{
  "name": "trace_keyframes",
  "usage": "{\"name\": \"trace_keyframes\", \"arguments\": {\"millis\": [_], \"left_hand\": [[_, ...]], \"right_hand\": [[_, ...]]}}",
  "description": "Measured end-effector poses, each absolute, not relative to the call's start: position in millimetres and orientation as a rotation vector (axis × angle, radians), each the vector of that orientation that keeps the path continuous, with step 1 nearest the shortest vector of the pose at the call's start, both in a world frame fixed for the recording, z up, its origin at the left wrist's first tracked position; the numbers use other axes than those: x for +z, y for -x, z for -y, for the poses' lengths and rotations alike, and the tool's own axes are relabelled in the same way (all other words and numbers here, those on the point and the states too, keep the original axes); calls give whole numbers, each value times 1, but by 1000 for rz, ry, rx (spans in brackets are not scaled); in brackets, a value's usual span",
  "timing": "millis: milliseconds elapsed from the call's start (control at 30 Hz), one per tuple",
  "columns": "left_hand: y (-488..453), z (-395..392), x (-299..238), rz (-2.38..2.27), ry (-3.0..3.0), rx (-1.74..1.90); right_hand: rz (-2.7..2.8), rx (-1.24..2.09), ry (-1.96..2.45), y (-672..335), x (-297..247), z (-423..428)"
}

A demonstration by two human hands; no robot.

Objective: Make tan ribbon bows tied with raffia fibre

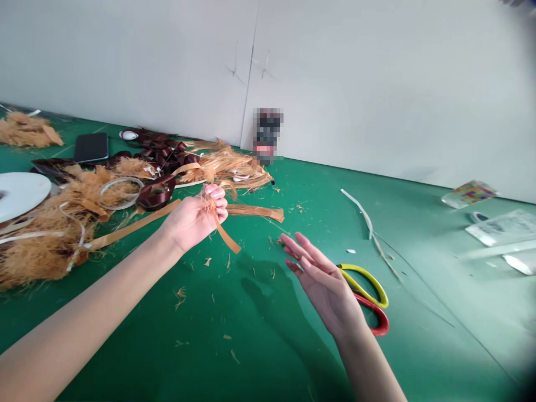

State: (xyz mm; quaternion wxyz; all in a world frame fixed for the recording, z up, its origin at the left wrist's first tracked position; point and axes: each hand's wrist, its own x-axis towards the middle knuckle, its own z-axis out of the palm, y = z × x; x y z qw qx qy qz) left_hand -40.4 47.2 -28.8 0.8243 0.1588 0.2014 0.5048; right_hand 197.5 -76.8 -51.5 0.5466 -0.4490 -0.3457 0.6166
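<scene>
My left hand (195, 220) is closed around a small bunch of frayed tan raffia. A flat strip of tan raffia ribbon (228, 239) hangs out below its fingers. My right hand (322, 279) is open above the green table, palm turned inward and fingers spread a little, holding nothing. Beside and partly behind it lie scissors with one yellow handle (374, 282) and one red handle (379, 322); their blades are hidden by the hand. Just beyond my left hand rests a flat bundle of raffia (259, 212).
At the left, a heap of frayed raffia (31, 257) lies near a white spool (20, 192), a clear tape roll (121, 192), a dark phone (91, 147) and brown satin ribbon (167, 153). White strips (360, 212) and plastic packets (505, 228) lie at right. A pale wall (355, 84) stands behind.
</scene>
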Motion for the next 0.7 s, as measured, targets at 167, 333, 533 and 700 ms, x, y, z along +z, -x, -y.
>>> {"name": "trace_keyframes", "arguments": {"millis": [167, 333, 533, 700], "left_hand": [[48, -48, -23, -388, -351, 1124], [51, -47, -26, -443, -422, 1110], [48, -47, -39, -739, -887, 1129], [57, -52, -50, -1084, -1551, 1084]], "right_hand": [[787, 1445, 1250, -203, -56, 75], [604, 1338, 1298, -211, -57, 68], [368, 1375, 872, -223, -44, 59], [411, 1308, 902, -228, -35, 61]]}}
